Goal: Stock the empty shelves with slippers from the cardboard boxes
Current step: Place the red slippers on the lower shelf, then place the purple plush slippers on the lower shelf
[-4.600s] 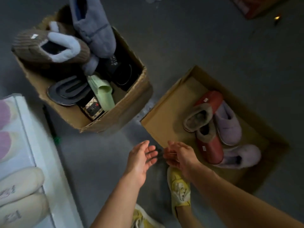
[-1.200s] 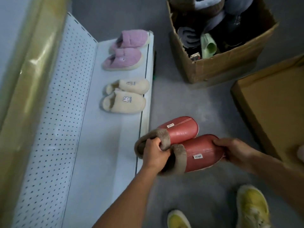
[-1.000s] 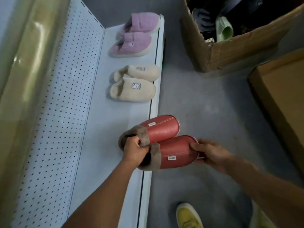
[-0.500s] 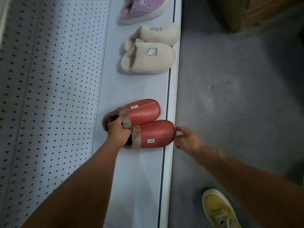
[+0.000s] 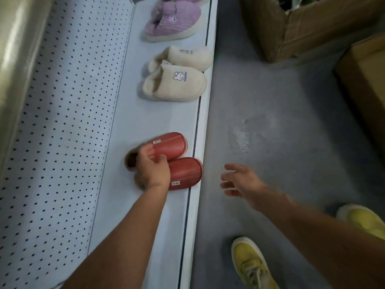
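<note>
A pair of red slippers (image 5: 184,172) with brown fur collars lies side by side on the white shelf (image 5: 145,122), toes at its front edge. My left hand (image 5: 151,171) is blurred over their heel ends, its fingers loosened and spread across the collars, which it hides. Over the grey floor to the right of the shelf edge, my right hand (image 5: 239,182) hovers with fingers spread, holding nothing and apart from the slippers. Two cardboard boxes show at the top right, one tall (image 5: 302,28) and one low (image 5: 366,80).
Further along the shelf sit a cream pair with a rabbit badge (image 5: 177,84) and a purple pair (image 5: 173,19). A white pegboard back panel (image 5: 62,122) runs along the left. My yellow shoes (image 5: 250,261) stand on the floor at the bottom right.
The red pair went from the box onto the shelf. Since half a second ago my right hand has left the toe and drawn back, and my left hand's grip on the collars has loosened.
</note>
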`<state>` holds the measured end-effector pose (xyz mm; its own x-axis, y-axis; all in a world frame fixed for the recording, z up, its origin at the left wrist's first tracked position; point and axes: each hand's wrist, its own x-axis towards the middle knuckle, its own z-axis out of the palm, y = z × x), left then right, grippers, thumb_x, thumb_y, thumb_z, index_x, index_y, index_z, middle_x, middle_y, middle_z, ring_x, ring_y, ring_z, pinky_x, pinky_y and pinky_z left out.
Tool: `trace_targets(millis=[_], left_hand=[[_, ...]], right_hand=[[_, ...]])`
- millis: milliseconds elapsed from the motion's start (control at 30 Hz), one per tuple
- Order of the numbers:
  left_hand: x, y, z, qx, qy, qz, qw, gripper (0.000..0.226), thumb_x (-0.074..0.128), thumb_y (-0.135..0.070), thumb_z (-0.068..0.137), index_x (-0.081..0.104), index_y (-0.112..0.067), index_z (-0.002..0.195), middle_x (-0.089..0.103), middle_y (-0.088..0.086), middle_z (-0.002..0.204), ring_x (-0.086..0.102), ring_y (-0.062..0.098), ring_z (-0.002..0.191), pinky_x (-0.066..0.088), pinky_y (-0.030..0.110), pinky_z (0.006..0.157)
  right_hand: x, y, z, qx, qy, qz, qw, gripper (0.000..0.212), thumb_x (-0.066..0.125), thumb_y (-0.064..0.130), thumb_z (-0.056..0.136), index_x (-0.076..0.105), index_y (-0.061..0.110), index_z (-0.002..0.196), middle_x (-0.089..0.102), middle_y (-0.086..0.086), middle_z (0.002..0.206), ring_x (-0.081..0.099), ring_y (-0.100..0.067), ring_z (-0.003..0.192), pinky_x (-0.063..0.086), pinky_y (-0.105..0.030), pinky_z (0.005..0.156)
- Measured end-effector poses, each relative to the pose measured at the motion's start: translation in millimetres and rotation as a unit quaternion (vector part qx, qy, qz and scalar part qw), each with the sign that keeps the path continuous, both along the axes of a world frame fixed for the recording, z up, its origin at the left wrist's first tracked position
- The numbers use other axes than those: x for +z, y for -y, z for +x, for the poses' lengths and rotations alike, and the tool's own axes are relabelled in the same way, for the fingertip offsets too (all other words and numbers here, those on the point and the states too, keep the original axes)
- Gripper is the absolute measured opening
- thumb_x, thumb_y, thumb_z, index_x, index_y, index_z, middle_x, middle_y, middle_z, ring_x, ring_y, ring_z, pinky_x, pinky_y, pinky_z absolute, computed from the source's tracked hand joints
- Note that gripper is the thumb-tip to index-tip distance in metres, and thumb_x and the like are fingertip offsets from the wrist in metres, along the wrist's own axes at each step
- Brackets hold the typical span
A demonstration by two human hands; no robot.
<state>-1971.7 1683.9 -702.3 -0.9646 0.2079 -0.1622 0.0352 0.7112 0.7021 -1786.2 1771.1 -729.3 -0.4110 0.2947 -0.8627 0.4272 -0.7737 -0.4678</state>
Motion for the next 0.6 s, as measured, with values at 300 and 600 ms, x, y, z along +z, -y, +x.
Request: trace_targets(millis=[300, 600], left_hand=[[-0.4, -86.5, 116.9, -0.069, 0.155, 0.077, 0.983, 0.038, 0.061, 0.007, 0.085, 0.057, -0.013, 0.117, 0.064, 0.009, 0.106, 0.057, 0.012, 0.078, 0.046, 0.024, 0.074], [11.7, -173.5, 232.1, -0.171, 0.3, 0.058, 0.937, 0.032, 0.054, 0.011, 0.089, 0.059, -0.011, 0.112, 0.063, 0.0, 0.082, 0.055, 0.012, 0.067, 0.041, 0.022, 0.054]], right_hand=[[29.7, -73.7, 113.3, -0.125, 0.041, -0.013, 0.991, 0.031, 0.053, 0.007, 0.095, 0.053, 0.007, 0.126, 0.059, -0.005, 0.079, 0.056, -0.017, 0.065, 0.041, -0.025, 0.06], [54.2, -153.9, 218.5, -0.214, 0.081, -0.018, 0.973, 0.029, 0.052, 0.004, 0.095, 0.054, -0.001, 0.124, 0.059, -0.009, 0.077, 0.054, -0.019, 0.06, 0.036, -0.023, 0.053]])
